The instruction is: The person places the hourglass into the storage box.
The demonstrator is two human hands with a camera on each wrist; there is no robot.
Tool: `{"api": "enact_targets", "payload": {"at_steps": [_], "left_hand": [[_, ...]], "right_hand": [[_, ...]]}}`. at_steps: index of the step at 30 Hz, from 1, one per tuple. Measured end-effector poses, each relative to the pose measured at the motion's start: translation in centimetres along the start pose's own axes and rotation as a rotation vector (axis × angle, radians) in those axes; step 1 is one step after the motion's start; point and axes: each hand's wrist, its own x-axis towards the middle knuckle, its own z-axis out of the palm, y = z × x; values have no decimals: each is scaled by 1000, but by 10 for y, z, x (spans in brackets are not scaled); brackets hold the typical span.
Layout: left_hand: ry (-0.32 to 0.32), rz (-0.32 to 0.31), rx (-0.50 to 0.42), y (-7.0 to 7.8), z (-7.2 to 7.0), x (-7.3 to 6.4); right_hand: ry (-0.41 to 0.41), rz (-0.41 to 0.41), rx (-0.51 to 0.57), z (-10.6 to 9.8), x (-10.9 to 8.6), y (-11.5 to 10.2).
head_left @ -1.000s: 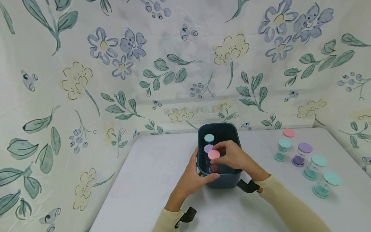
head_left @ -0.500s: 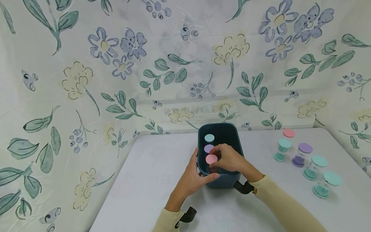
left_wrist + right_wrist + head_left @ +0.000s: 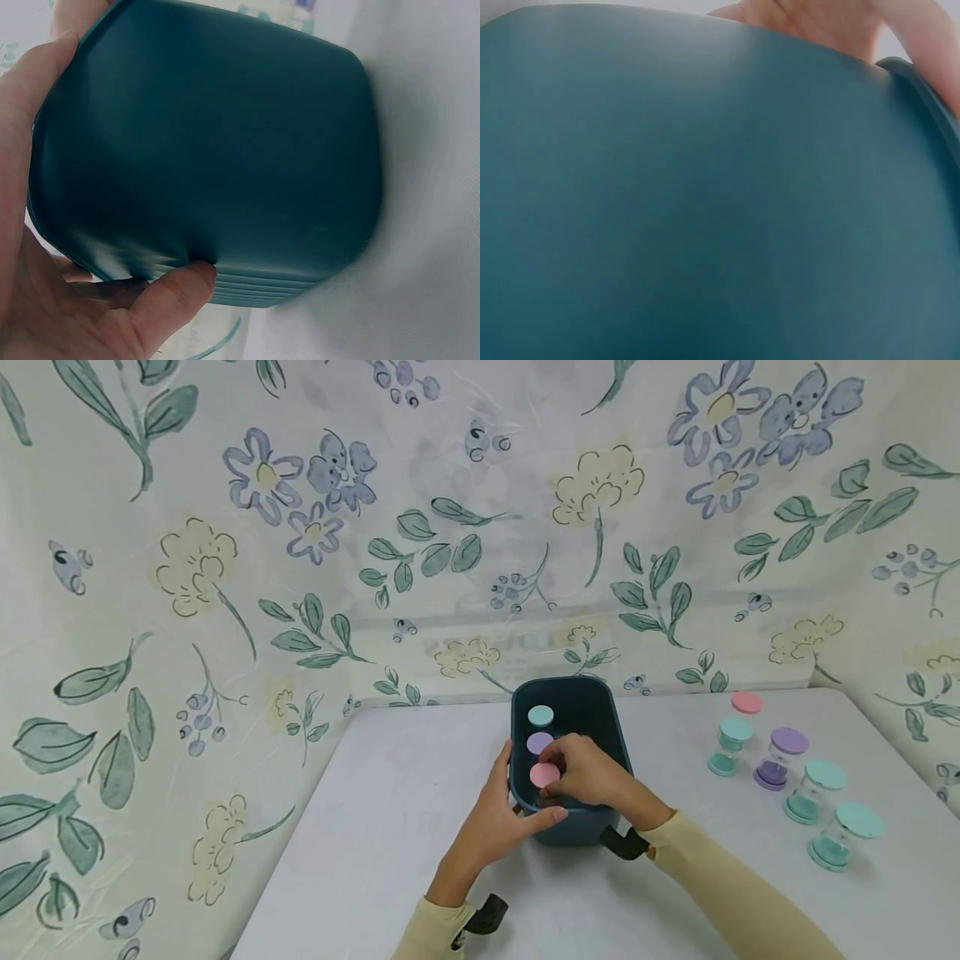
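Observation:
A deep dark teal bin [image 3: 576, 832] stands on the table, its long side running away from me. My left hand [image 3: 497, 828] grips its near left corner, thumb along the front and fingers on the left side. In the left wrist view, the thumb and fingers of the left hand [image 3: 75, 292] press the bin's wall [image 3: 240, 150]. Reaching inside, my right hand [image 3: 588, 771] pinches a pink-capped sand timer [image 3: 544, 775] low in the near left part; its body is mostly hidden. Behind it in a row sit a purple-capped timer [image 3: 540, 743] and a mint-capped timer [image 3: 541, 716].
On the right of the white table [image 3: 420, 777] stand more sand timers: a pink-topped one [image 3: 747, 702] at the back, a purple one [image 3: 782, 758] and several mint ones [image 3: 845, 837]. A floral cloth [image 3: 465, 585] hangs behind the table.
My right hand has lowered the pink-capped timer deeper into the bin and slightly left, lining it up with the other two. The left hand has kept its hold on the bin.

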Motion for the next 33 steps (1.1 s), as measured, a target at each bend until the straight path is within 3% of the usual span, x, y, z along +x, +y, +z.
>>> {"api": "enact_targets", "payload": {"at_steps": [15,23,28,33], "left_hand": [[10,0,11,1,-2,0],[-6,5,-31,-1,0,-1],[-7,-4,-21,-1,0,-2],[-1,-25,-16,1,-1,-2]], "right_hand": [[1,-4,-46,3,4,-3],[-12,-14,-52,4,0,1],[0,-19,-55,-6,-6,1],[56,-42,-67,-29,-15,-3]]}}
